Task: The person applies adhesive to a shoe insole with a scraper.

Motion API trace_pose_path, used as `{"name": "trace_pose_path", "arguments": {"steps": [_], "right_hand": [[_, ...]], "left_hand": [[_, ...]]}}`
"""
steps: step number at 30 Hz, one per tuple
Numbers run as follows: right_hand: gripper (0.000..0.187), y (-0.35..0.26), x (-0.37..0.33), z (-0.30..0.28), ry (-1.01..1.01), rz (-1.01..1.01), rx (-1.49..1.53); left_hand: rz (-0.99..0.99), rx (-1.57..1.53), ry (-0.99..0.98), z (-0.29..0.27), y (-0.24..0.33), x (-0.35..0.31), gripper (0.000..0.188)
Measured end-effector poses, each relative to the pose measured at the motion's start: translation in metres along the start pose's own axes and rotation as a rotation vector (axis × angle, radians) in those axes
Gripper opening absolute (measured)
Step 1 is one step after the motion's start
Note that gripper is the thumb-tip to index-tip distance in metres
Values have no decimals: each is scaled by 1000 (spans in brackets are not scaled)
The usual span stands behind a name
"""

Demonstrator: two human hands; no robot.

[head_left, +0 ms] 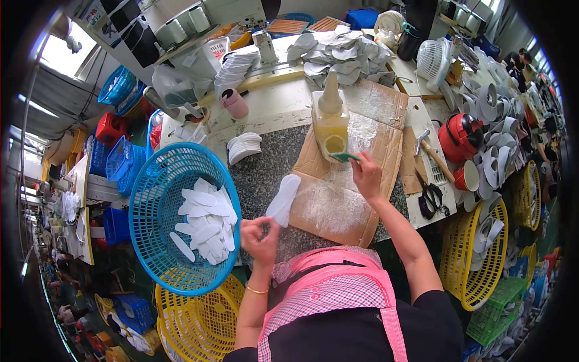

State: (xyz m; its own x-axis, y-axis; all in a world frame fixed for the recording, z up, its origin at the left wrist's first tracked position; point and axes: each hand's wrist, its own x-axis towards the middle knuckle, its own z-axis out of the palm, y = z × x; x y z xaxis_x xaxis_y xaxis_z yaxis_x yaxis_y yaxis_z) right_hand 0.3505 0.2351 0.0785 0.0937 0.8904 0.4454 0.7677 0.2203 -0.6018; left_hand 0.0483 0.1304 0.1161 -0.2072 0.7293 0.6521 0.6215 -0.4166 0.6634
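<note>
My right hand (367,176) grips a green-handled brush (345,157) at the cut opening of a clear plastic bottle (331,123) holding yellowish liquid. The bottle stands on a cardboard sheet (313,158) smeared with whitish residue. My left hand (260,239) is closed, its fingers curled beside the lower end of a white insole-shaped piece (284,198). What its fingertips hold, if anything, is too unclear to make out. Left of that hand, a blue basket (145,199) contains many loose white pieces (206,220). A small stack of white pieces (244,146) rests on the speckled slab (265,169).
Grey-white cut pieces (344,54) are heaped at the back. A pink cup (234,104) stands behind the small stack. To the right are a hammer (435,158), black scissors (430,200) and a red pot-like container (460,137). Yellow baskets (473,259) flank the table.
</note>
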Motion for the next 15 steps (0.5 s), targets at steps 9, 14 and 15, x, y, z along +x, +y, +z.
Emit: {"name": "trace_pose_path", "arguments": {"steps": [9, 14, 15], "right_hand": [[12, 8, 18, 19, 112, 120, 69], [12, 31, -46, 20, 190, 434, 310], [13, 33, -60, 18, 183, 541, 391]], "left_hand": [[-31, 489, -52, -61, -33, 44, 21], [-199, 331, -357, 3, -31, -30, 22], [-262, 381, -274, 16, -43, -42, 26]]}}
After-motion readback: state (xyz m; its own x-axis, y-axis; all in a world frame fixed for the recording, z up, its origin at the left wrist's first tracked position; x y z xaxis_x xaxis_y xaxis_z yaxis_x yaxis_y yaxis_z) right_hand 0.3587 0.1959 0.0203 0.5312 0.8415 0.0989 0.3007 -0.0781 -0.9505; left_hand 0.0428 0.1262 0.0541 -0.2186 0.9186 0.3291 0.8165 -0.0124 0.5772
